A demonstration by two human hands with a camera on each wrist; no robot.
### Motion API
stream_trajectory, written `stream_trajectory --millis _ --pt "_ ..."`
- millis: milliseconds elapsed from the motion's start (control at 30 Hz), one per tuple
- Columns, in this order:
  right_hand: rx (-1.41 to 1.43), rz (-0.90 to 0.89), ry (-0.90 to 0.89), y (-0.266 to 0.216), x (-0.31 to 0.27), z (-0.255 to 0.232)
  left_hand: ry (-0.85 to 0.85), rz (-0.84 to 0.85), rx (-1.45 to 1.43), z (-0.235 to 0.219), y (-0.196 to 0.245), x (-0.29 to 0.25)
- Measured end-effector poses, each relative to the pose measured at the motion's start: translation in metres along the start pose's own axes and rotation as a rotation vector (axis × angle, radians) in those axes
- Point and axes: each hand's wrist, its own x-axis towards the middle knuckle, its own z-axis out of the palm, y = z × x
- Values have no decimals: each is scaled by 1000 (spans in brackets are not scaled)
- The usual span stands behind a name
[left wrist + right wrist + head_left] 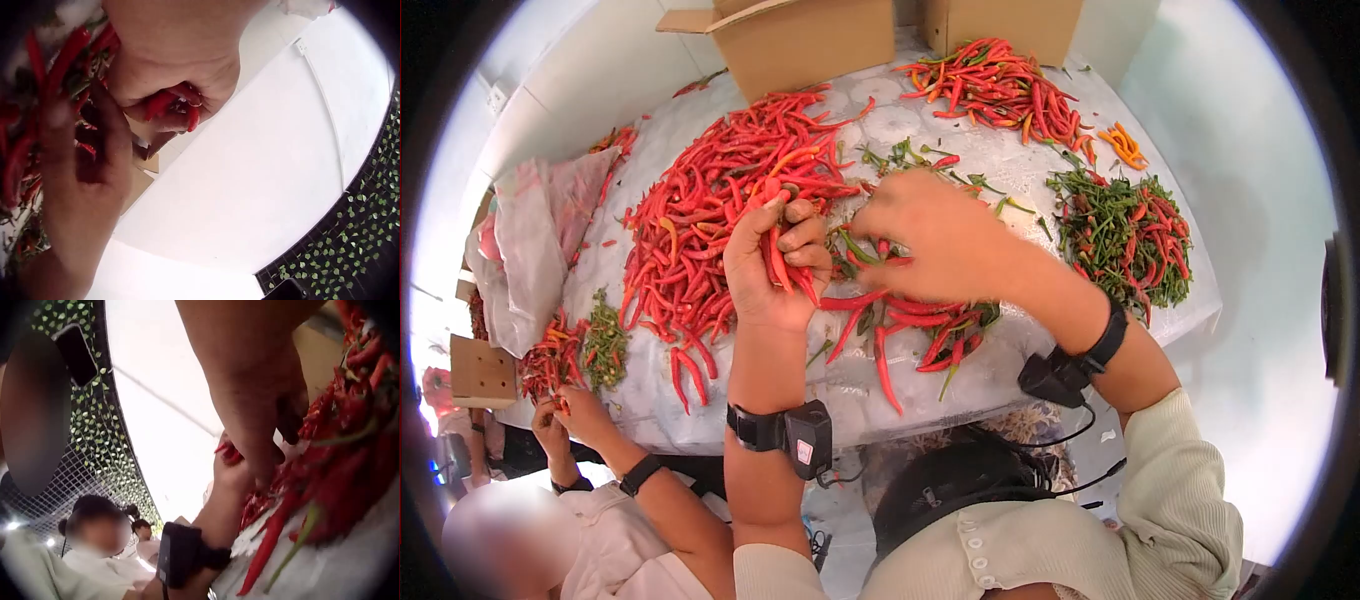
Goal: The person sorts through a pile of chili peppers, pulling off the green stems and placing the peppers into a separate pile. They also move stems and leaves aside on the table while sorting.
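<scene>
In the head view my left hand (775, 265), palm up, grips several red chilies (778, 262) with its fingers curled round them; their ends also stick out of the fist in the left wrist view. To its right, my right hand (940, 240) is over a small heap of red and green chilies (925, 320), its fingers bent and spread apart. In the left wrist view the right hand (87, 169) has a gap between thumb and fingers, with chilies behind. Whether its fingertips touch any is hidden.
A large pile of red chilies (690, 220) lies left of my left hand. Green stems with red bits (1125, 235) lie at the right, another chili pile (1010, 90) at the back. Cardboard boxes (810, 50) stand behind. Another person's hands (575, 415) work at the lower left.
</scene>
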Motion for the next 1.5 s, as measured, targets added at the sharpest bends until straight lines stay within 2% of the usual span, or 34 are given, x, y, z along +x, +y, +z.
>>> stream_trajectory --millis 133,267,400,533,667,767,833,867,967,1100,1200,1333,1400,1500 --pt "25 -110 -137 -18 -3 32 -18 -20 21 -3 1 1" --pt "-88 -67 -119 1 -8 18 -21 -9 11 -5 1 1" --pt "118 74 -85 15 -17 -14 -19 -7 37 0 -1 1" --pt "285 196 -112 39 -23 -27 2 20 74 1 -8 0" --pt "1198 531 26 41 -22 -19 73 22 201 2 -15 2" --pt "1618 636 -36 38 -25 -5 129 35 357 2 -25 3" --pt "1636 680 -60 33 -25 3 205 72 510 10 -36 3" --pt "1640 700 -71 31 -24 5 184 81 602 10 -40 3" --pt "1474 569 -108 23 -23 -1 232 95 736 14 -49 2" --pt "1279 399 -84 30 -27 5 257 62 735 18 -51 1" --pt "947 348 -198 31 -31 -16 238 37 812 13 -50 2" --pt "1297 500 48 33 -30 -11 152 -144 744 14 -49 0" --pt "1361 551 -29 31 -28 -12 127 -221 702 16 -48 -1" --pt "1426 592 -98 30 -27 -9 102 -247 716 15 -48 -1"
